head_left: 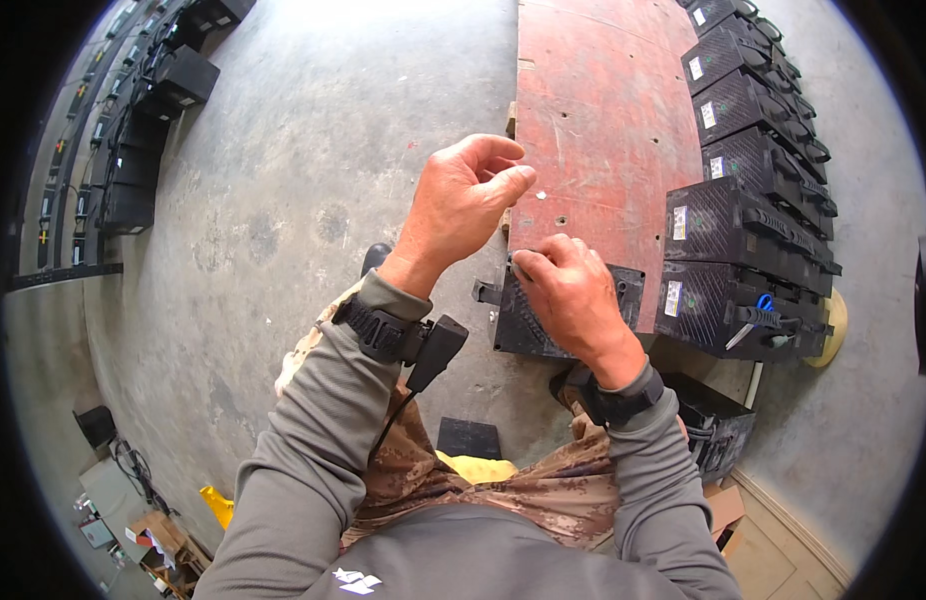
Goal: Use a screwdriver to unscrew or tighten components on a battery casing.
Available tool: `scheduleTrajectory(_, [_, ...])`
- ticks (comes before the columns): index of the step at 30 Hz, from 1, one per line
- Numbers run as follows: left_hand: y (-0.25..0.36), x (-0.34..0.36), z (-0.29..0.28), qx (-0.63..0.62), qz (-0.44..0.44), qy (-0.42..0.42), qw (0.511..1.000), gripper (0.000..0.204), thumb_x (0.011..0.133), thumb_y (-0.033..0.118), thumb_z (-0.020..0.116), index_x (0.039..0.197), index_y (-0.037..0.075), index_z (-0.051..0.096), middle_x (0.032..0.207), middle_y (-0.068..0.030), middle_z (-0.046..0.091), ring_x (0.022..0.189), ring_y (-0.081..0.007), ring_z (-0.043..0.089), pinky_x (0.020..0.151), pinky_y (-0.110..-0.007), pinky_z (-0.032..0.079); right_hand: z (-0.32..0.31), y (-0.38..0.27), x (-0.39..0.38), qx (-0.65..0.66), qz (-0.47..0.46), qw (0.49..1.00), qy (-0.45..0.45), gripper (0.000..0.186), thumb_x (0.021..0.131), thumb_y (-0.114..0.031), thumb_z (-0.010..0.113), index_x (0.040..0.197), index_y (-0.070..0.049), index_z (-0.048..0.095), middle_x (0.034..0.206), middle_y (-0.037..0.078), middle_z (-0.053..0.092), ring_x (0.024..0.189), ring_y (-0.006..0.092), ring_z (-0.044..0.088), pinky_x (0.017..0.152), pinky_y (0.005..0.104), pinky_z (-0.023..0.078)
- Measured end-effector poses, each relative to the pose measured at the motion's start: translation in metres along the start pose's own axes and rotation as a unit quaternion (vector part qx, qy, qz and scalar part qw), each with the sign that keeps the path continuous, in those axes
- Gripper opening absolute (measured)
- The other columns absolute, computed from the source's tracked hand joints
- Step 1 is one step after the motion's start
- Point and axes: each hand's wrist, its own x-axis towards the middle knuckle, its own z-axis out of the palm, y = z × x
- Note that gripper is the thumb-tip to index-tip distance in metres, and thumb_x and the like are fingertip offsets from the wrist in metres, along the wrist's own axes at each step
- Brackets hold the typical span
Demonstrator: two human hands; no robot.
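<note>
My left hand (471, 198) is raised left of the red board (593, 120), its fingertips over the board's edge. Its fingers are bent and a little apart, with nothing visible between them. My right hand (573, 300) is lower, over a black patterned case (521, 325) lying at the board's near end. Its fingers are pinched by the case's upper left; what they hold, if anything, is hidden. A small black bracket (486, 292) sticks out from the case's left side. Both wrists wear black straps, and the left one carries a black box (435, 352) with a cable.
Black cases with handles (718, 220) line the board's right side, with blue-handled scissors (758, 310) on one. More black boxes (183, 80) stand on a rack at left. A dark flat square (468, 437) lies by my legs on the concrete floor (313, 120).
</note>
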Motion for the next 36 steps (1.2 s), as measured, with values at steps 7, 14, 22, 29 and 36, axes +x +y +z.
scheduleTrajectory(7, [0.004,-0.001,-0.002,0.001,0.01,0.004,1.0,0.027,0.093,0.015,0.074,0.112,-0.004,0.068,0.093,-0.0075,0.072,0.077,-0.0101,0.066,0.066,-0.026,0.055,-0.024,-0.003,0.0,0.065,0.013,0.998,0.02,0.054,0.076,-0.019,0.082,0.125,-0.007,0.061,0.111,0.016,0.06,0.104,0.0361,0.061,0.087,0.0456,0.051])
scheduleTrajectory(14, [-0.001,0.0,-0.002,-0.007,0.016,0.003,1.0,0.027,0.093,0.015,0.074,0.111,-0.004,0.068,0.092,-0.0076,0.072,0.076,-0.0098,0.066,0.066,-0.025,0.055,-0.018,-0.003,0.0,0.088,0.112,0.988,-0.06,0.044,0.079,-0.027,0.082,0.113,-0.006,0.064,0.097,0.014,0.062,0.09,0.0356,0.064,0.079,0.0442,0.053])
scheduleTrajectory(22, [0.002,0.0,-0.002,0.004,0.013,0.003,1.0,0.027,0.093,0.015,0.074,0.112,-0.003,0.068,0.092,-0.0072,0.072,0.077,-0.0097,0.066,0.067,-0.025,0.056,-0.031,-0.002,0.002,0.103,0.02,0.994,0.003,0.053,0.076,-0.015,0.082,0.124,-0.004,0.062,0.109,0.017,0.059,0.105,0.0372,0.061,0.086,0.0435,0.052])
scheduleTrajectory(29, [-0.001,0.0,-0.001,0.017,0.022,0.001,1.0,0.027,0.093,0.015,0.073,0.112,-0.004,0.067,0.093,-0.0074,0.072,0.077,-0.0098,0.066,0.067,-0.025,0.056,-0.021,-0.006,-0.001,0.075,0.08,0.992,-0.059,0.054,0.075,-0.021,0.084,0.12,-0.005,0.062,0.101,0.015,0.06,0.094,0.036,0.064,0.08,0.043,0.054])
scheduleTrajectory(36, [-0.001,0.001,-0.002,0.008,0.012,0.004,1.0,0.027,0.093,0.015,0.073,0.112,-0.004,0.068,0.092,-0.0075,0.072,0.077,-0.0099,0.066,0.067,-0.025,0.056,-0.014,0.004,-0.002,0.034,0.012,0.998,-0.048,0.049,0.078,-0.013,0.078,0.123,-0.008,0.062,0.106,0.015,0.06,0.101,0.0368,0.063,0.085,0.0435,0.053])
